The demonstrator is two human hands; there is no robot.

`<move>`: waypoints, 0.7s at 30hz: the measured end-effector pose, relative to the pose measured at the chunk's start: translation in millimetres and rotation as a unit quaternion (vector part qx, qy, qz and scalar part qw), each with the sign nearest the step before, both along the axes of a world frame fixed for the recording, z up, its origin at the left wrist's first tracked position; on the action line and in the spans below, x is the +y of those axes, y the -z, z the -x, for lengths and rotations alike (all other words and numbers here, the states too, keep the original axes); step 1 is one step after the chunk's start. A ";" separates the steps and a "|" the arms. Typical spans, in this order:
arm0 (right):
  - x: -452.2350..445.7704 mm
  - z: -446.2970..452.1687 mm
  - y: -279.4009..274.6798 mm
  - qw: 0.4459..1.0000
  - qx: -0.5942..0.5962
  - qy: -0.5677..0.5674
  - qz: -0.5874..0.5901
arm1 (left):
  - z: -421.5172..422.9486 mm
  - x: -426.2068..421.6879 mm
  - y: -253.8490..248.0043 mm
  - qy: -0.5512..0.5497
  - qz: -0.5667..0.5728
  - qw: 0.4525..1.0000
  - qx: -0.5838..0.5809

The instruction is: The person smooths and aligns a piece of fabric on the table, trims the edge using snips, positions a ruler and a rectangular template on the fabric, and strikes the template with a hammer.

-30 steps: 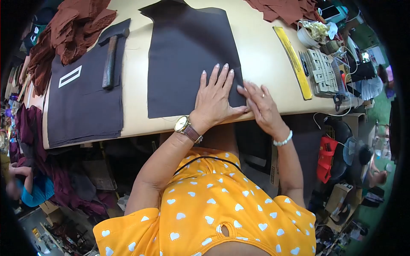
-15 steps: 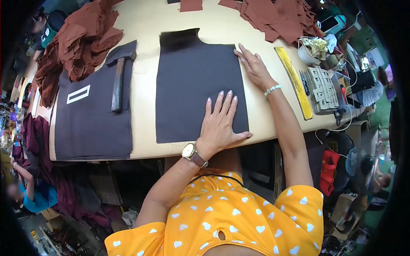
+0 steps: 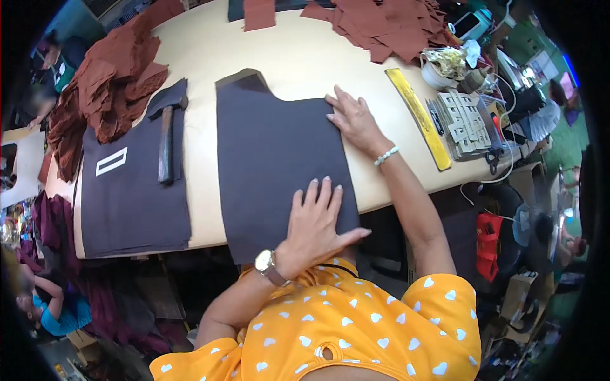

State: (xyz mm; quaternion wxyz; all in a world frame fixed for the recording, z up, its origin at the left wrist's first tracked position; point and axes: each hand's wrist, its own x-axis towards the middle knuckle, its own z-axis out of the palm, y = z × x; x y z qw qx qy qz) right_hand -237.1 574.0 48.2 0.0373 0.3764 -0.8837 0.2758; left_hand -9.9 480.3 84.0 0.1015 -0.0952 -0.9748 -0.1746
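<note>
A dark cut fabric piece [image 3: 273, 146] lies flat on the cream table [image 3: 210, 47], its lower end reaching past the front edge. On its lower right part rests my left hand [image 3: 316, 219], palm down, fingers spread. My right hand [image 3: 359, 120] touches the piece's upper right edge, fingers apart and holding nothing. To the left is a stack of dark fabric [image 3: 136, 209], with a hammer [image 3: 166, 143] and a white rectangular frame [image 3: 112, 161] on top.
Reddish-brown fabric heaps [image 3: 105, 82] and scraps [image 3: 381, 28] lie at the back left and back right. On the right are a yellow strip [image 3: 417, 119], stacked pale templates [image 3: 467, 124], scissors [image 3: 493, 160] and a white cable. A person in blue [image 3: 60, 314] is at lower left.
The dark piece has shifted toward my body, over the front edge, with my left hand on it. My right hand has moved from the lower corner to the upper right edge.
</note>
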 end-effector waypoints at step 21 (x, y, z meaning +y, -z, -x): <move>135.1 80.0 -15.9 0.851 0.200 0.384 -0.296 | 179.9 -44.0 12.9 -0.032 0.168 0.983 0.070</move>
